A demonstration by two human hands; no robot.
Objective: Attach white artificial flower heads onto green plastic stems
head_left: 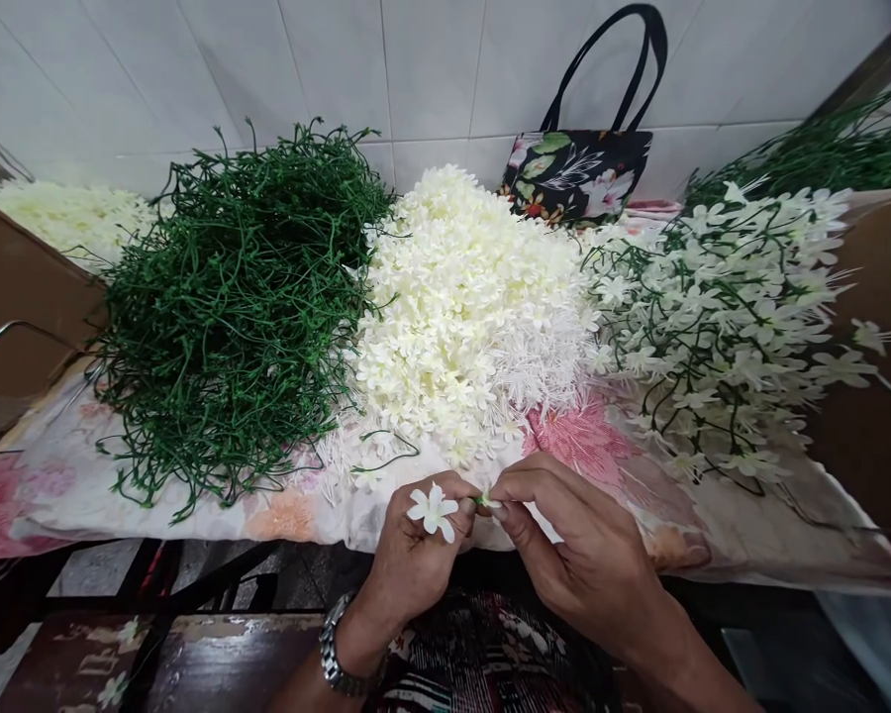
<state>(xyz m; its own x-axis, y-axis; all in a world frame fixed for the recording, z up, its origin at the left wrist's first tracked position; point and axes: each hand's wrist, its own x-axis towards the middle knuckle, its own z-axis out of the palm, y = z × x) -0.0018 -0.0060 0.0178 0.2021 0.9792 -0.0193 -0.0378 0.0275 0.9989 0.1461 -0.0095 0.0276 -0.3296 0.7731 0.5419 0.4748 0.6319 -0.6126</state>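
Observation:
My left hand (421, 550) is closed on a green artificial flower stem. A white artificial flower (432, 510) shows against its fingers, and a short green tip (481, 502) pokes out past the thumb. My right hand (583, 540) meets it there, thumb and forefinger pinched on a small whitish-green piece (490, 500) at that tip; most of the piece is hidden by the fingers. Just beyond my hands lies a heap of loose white blossoms (452, 297), with a patch of thin white stamens (545, 356) at its right side.
To the left is a big tangle of green stems (238, 307). Finished-looking white flower sprays (735, 327) are piled at the right. A floral cloth (297, 515) covers the table. Behind, a black floral bag (579, 173) stands against the tiled wall. Brown cardboard (22, 287) borders the left.

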